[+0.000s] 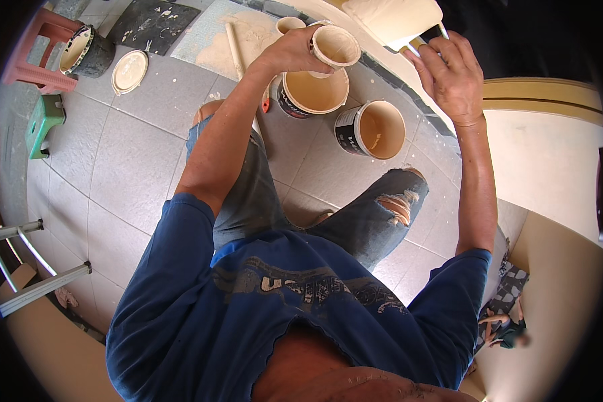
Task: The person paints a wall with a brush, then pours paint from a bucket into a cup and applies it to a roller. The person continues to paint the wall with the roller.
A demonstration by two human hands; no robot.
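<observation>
My left hand (296,53) grips a small paint-smeared tub (335,45), tilted so its coated inside shows. The tub hangs over the rim of a black-labelled bucket (311,93) with a tan inside. Up by the wall, my right hand (449,75) holds a broad tool (394,22) covered in cream paint, with a thin white rod along its side. I cannot tell whether it is a roller or a flat applicator. Nearer my knee stands a second labelled bucket (382,130), some tan liquid in its bottom. A red-tipped brush handle (266,103) leans by the first bucket.
Behind my left hand are another small tub (290,24) and a pale pole (234,50) on a stained sheet (206,40). Leftward sit a lid (129,72), black bucket (85,53), pink stool (37,50), green stool (45,125) and ladder (45,289). A person (507,329) is at lower right.
</observation>
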